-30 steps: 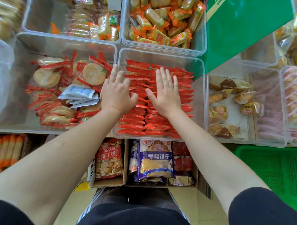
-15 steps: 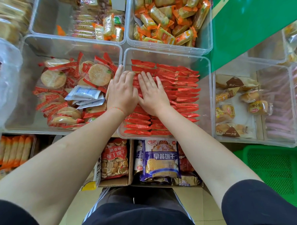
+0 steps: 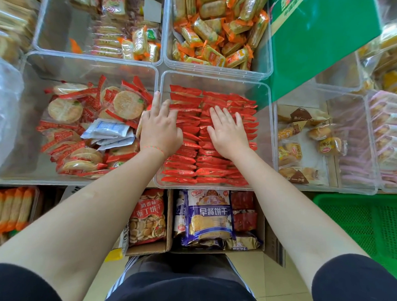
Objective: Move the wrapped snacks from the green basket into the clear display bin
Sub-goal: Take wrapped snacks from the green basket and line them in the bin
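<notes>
Both flat, empty hands, left hand (image 3: 159, 131) and right hand (image 3: 226, 132), press red wrapped snacks (image 3: 216, 165) filling the clear display bin (image 3: 263, 125); the green basket (image 3: 362, 223) looks empty, so the task seems nearly done.

Both my arms reach straight ahead toward twelve o'clock, forearms bare, dark sleeves at the shoulders. My left hand (image 3: 160, 129) lies palm down, fingers straight and spread a little. My right hand (image 3: 228, 131), at its three o'clock, lies flat too, fingers together, a gap between them.
</notes>
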Motion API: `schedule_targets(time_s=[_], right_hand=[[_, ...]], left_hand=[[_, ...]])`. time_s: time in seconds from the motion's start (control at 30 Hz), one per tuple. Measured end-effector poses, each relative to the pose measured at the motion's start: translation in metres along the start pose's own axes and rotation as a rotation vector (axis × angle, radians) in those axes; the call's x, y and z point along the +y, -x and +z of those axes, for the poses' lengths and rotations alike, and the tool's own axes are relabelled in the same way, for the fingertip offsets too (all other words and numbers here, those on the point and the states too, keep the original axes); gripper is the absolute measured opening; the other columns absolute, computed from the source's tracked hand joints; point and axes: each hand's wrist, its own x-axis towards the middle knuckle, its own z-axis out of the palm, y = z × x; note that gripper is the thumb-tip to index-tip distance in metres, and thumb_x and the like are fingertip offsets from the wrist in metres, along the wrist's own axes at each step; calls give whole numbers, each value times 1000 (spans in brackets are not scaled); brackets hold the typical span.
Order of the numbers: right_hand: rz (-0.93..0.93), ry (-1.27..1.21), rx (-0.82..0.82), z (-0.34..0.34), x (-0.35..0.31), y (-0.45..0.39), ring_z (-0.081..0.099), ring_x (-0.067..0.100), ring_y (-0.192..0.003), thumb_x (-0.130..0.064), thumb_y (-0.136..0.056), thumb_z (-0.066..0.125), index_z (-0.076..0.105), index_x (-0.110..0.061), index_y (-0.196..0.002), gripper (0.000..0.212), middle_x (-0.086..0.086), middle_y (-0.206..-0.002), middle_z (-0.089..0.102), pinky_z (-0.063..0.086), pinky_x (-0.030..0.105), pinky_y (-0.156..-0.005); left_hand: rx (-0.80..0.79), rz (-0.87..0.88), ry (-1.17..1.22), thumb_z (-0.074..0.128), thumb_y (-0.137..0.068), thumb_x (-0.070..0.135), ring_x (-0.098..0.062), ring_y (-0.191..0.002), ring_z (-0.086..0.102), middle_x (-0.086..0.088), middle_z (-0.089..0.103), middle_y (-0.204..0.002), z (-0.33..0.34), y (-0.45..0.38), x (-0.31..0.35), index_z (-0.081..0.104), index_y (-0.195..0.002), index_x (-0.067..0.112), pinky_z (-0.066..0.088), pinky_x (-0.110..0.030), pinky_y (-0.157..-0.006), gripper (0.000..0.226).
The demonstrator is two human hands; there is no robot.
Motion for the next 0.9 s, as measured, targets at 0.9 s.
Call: schedule_targets(time_s=[0.9], right_hand=[[-61, -123, -376, -45, -26, 67, 60, 21, -95, -19, -86, 64, 66, -25, -100, 15, -3, -105, 64, 49, 32, -71]], left_hand=[[27, 3, 7, 43, -86, 23, -30, -150, 6, -14, 41, -148, 1, -1, -1, 57, -120, 7, 37, -49, -104, 40]])
